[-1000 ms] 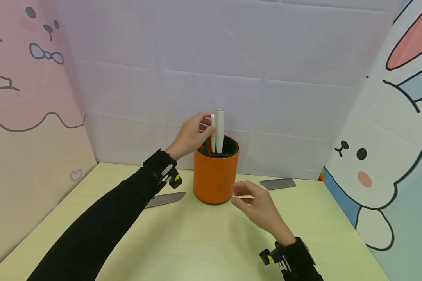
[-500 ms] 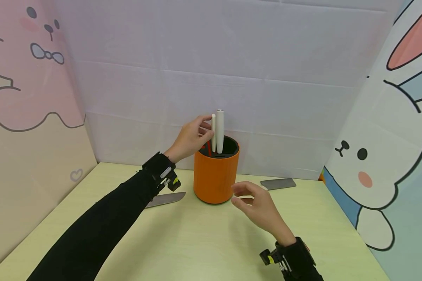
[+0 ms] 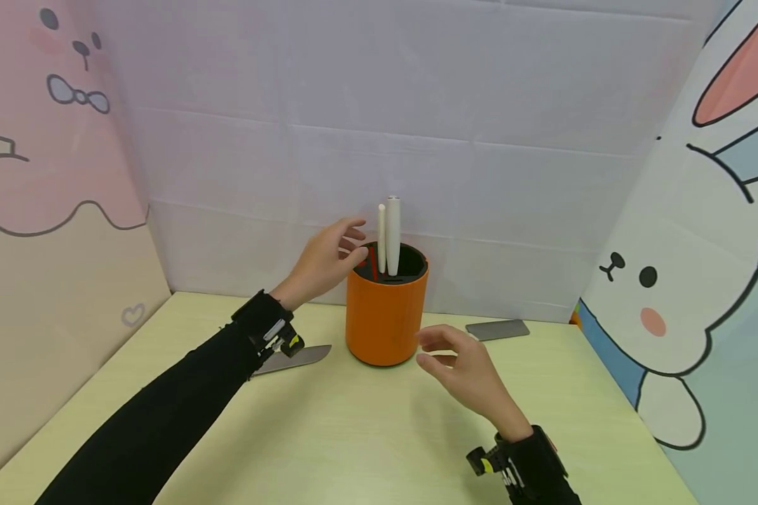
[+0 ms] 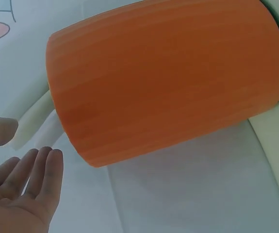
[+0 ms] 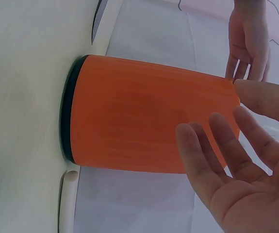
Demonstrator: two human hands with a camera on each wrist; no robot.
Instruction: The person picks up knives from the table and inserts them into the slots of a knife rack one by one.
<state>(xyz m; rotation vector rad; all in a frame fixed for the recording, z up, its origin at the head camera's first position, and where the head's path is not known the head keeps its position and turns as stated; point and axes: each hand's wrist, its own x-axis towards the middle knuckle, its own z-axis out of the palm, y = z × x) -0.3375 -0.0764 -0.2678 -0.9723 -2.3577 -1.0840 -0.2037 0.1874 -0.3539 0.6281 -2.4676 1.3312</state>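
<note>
An orange cylindrical knife holder (image 3: 385, 319) with a black inside stands upright near the back of the table. A slim white handle (image 3: 382, 235) and a thicker white handle (image 3: 394, 231) rise from it, beside a thin red piece (image 3: 373, 263) at the left of its opening. My left hand (image 3: 318, 263) hovers at the upper left of the rim, fingers relaxed and apart from the handles, holding nothing. To the right of the holder, my right hand (image 3: 464, 372) is held with loosely bent fingers and thumb apart, close to its orange wall (image 5: 144, 114), and holds nothing.
A knife (image 3: 300, 358) lies left of the holder, its handle end hidden by the left sleeve. On the right lies a wide grey blade (image 3: 499, 330), partly behind the right hand; a white handle (image 5: 69, 201) shows in the right wrist view. A white wall (image 3: 227, 161) rises behind.
My left hand has let go of the slim white handle and moved left and slightly down, leaving it standing in the holder. The right hand has stayed in place.
</note>
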